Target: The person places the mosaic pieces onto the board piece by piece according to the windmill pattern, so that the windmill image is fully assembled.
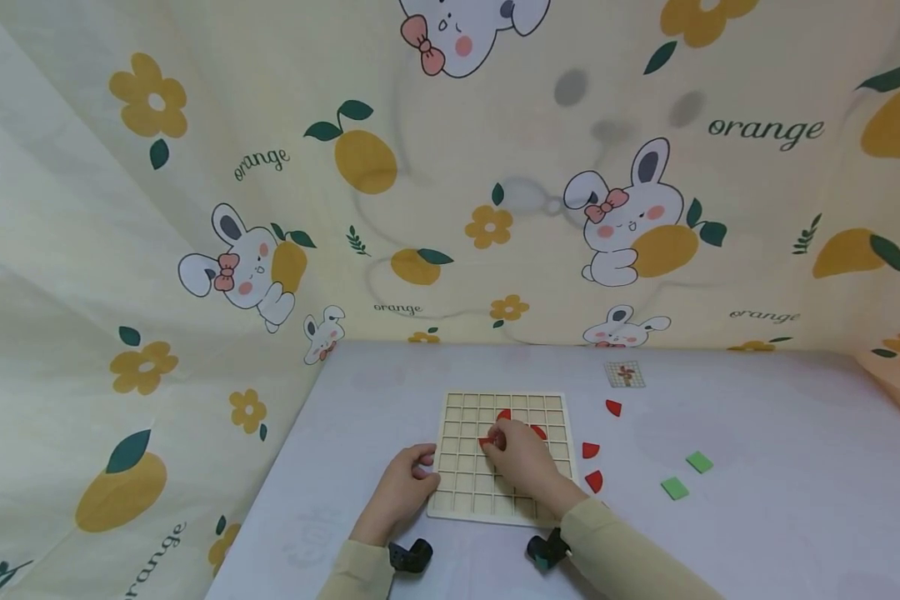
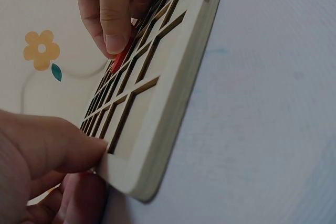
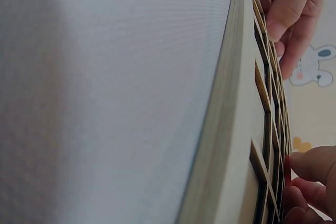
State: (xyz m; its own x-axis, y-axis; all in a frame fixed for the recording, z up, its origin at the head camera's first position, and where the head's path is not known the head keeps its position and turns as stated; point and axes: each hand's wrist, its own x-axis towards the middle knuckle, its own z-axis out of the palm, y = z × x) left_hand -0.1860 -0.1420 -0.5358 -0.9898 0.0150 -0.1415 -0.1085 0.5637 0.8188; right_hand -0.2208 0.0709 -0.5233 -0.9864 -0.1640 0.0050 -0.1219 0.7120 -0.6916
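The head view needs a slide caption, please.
Left hand touches a wooden grid board; right hand pinches a red piece.

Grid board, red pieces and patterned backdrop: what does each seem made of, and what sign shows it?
Grid board: probably unvarnished wood, matt and pale, with layered lines along its edge like plywood.
Red pieces: painted wood or plastic, evenly coloured; too small to tell.
Patterned backdrop: likely matt printed fabric, with soft creases, though thin plastic sheeting is possible.

Pale table (image 1: 780,533), board (image 1: 463,483) (gridded), card (image 1: 626,374), wedges (image 1: 590,450), tiles (image 1: 675,488)
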